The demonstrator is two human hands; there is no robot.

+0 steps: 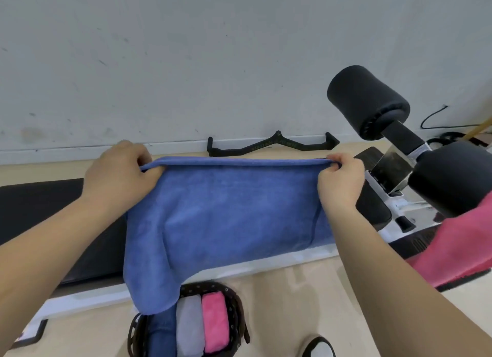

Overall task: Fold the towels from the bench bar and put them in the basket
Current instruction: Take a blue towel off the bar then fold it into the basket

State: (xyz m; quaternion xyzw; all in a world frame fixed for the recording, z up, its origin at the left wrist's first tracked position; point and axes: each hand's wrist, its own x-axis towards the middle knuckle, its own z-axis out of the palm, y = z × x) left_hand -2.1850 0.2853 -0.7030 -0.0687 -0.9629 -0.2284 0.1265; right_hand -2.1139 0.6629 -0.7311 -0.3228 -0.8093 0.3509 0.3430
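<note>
left hand [119, 175] and right hand [339, 182] fingers clamped on blue towel [226, 213] top-edge corners, lower edge draped off surface [40, 210] over basket [237, 303] at 6 o'clock, open floor [306, 290] at 5 o'clock

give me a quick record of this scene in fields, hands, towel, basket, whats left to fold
blue towel: held up spread, draped over the bench pad, lower end hanging toward the basket
left hand: pinches its upper left corner
right hand: pinches its upper right corner
basket: on the floor, holds a dark blue roll, a grey roll, a pink roll
not yet folded: pink towel draped at the far right
</note>
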